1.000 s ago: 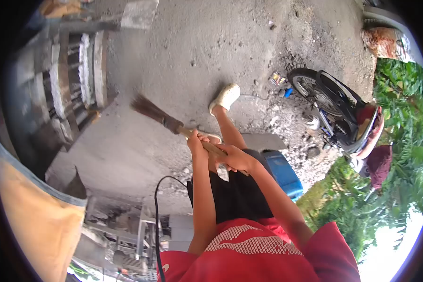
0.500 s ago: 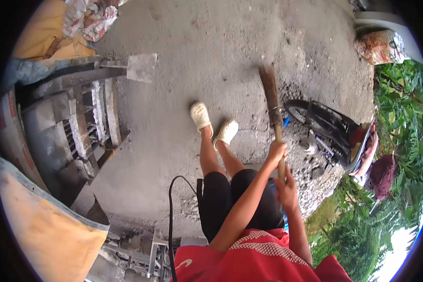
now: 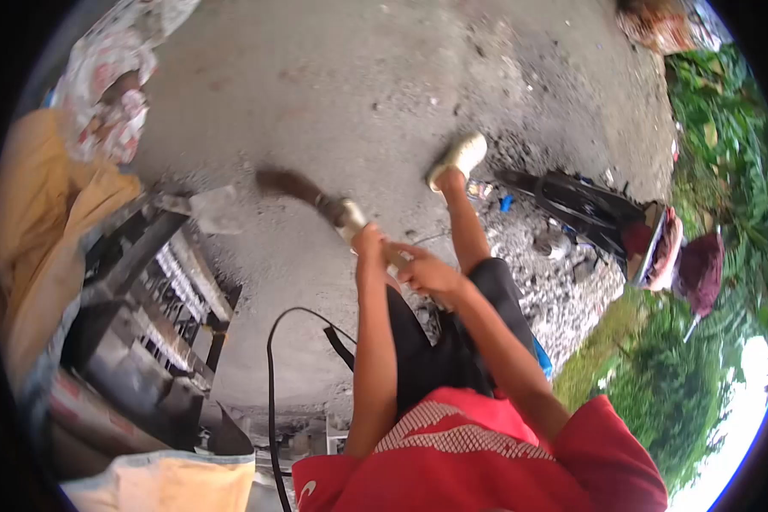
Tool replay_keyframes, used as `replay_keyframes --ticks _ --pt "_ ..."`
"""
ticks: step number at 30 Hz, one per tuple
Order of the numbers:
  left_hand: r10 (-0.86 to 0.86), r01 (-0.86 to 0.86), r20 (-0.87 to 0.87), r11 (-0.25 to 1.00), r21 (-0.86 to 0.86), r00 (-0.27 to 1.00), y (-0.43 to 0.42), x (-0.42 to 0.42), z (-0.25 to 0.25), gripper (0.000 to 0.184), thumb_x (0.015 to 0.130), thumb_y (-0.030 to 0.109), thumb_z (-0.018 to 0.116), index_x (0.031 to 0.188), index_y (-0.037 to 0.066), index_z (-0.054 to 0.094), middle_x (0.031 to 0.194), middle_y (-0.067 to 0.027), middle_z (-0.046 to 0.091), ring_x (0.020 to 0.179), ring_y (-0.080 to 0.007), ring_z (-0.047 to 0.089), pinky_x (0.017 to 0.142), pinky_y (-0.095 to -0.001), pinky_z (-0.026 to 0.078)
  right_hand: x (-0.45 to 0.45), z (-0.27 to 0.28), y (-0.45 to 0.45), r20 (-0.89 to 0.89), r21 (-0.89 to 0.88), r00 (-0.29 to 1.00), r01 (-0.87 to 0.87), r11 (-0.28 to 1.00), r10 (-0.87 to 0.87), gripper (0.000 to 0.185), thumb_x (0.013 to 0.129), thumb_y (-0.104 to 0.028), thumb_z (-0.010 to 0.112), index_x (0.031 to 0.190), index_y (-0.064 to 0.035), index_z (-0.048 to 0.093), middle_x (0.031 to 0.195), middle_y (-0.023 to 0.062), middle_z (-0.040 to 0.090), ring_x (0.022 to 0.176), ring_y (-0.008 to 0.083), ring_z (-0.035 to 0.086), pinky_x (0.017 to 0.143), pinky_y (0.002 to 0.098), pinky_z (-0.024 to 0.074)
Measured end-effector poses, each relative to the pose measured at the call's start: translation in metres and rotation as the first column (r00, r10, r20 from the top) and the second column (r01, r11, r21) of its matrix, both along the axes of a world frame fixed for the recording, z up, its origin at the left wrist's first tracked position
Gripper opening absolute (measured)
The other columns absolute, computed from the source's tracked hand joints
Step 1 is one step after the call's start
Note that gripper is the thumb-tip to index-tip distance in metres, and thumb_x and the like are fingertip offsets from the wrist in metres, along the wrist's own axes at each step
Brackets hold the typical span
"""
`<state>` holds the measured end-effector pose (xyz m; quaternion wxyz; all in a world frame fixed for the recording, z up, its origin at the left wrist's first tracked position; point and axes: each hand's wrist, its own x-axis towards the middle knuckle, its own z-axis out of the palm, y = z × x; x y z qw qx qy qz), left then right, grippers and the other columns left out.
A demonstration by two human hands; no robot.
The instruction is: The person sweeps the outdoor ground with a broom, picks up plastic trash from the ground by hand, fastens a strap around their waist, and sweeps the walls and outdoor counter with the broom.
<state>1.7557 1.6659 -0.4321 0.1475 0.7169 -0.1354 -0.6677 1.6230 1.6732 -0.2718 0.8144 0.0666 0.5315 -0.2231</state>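
A broom [image 3: 297, 189] with a bundle of stiff brown bristles slants across the ground in front of me, its head toward the left and blurred by motion. My left hand [image 3: 369, 242] is closed around the handle near the bristles. Farther up the same stick, my right hand [image 3: 428, 273] grips it too, fingers wrapped round. One cream clog [image 3: 461, 160] shows on my right foot, stepped forward. The other clog [image 3: 350, 220] is partly behind the broom and my left hand.
Left stands a rack of grey slats [image 3: 166, 299] beside a tan tarp [image 3: 38, 196] and crumpled plastic sacks [image 3: 111, 85]. A bicycle [image 3: 580, 205] lies or stands at right, near gravel [image 3: 563, 290] and plants [image 3: 725, 154]. A black cord [image 3: 271, 375] hangs beside me.
The broom has swung from the right over to the left, both hands moving with it and keeping their grip. My right foot has stepped forward, and the view has shifted.
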Motion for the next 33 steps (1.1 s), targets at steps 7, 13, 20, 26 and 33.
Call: replay_keyframes --ticks 7,13,20,26,33 --pt "0.043 0.068 -0.281 0.924 0.376 0.959 0.044 -0.359 0.098 0.018 0.072 0.008 0.053 0.057 0.005 0.042 0.047 -0.0053 0.044 0.035 -0.0163 0.043 0.034 -0.0305 0.036 -0.239 0.101 0.052 -0.626 0.188 0.777 0.239 0.953 -0.071 0.069 0.07 0.002 0.048 0.136 -0.0087 0.029 0.057 -0.0018 0.043 0.04 0.0051 0.036 0.035 0.0201 0.0293" --pt "0.134 0.322 -0.686 0.808 0.494 0.716 0.02 -0.385 0.115 0.029 0.076 0.016 0.055 0.054 0.015 0.037 0.044 0.0048 0.035 0.034 -0.0085 0.033 0.035 -0.0247 0.028 -0.248 0.118 0.029 -0.778 0.104 0.628 0.128 0.986 0.001 0.076 0.066 0.003 0.046 0.138 -0.0085 0.024 0.077 0.0081 0.054 0.05 0.0111 0.047 0.044 0.0249 0.041" --pt "-0.173 0.179 -0.047 0.929 0.323 0.984 -0.031 -0.366 0.112 0.017 0.077 0.018 0.049 0.065 0.014 0.037 0.057 0.0028 0.033 0.043 -0.0096 0.034 0.042 -0.0234 0.034 -0.326 0.086 0.033 -0.112 -0.007 0.945 0.308 0.951 -0.307 0.075 0.071 -0.003 0.051 0.139 -0.0198 0.024 0.064 -0.0036 0.044 0.047 0.0056 0.041 0.043 0.02 0.0364" --pt "-0.185 0.232 -0.146 0.853 0.467 0.972 0.01 -0.509 0.037 0.014 0.076 0.012 0.051 0.079 0.006 0.038 0.065 -0.0049 0.04 0.048 -0.0143 0.041 0.039 -0.0268 0.037 -0.444 0.049 0.066 -0.396 0.101 0.878 0.332 0.938 -0.268 0.069 0.071 -0.008 0.054 0.136 -0.0145 0.031 0.063 -0.0026 0.048 0.048 0.005 0.041 0.041 0.0205 0.0341" --pt "-0.445 0.599 -0.409 0.672 0.435 0.797 -0.076 -0.582 0.094 0.017 0.071 0.008 0.053 0.059 0.009 0.041 0.05 0.0006 0.04 0.038 -0.0101 0.038 0.037 -0.0258 0.034 -0.441 0.092 -0.032 -0.729 -0.019 0.583 0.505 0.863 -0.358 0.073 0.067 -0.004 0.055 0.134 0.0018 0.027 0.08 0.0107 0.058 0.063 0.0143 0.055 0.058 0.0266 0.0446"
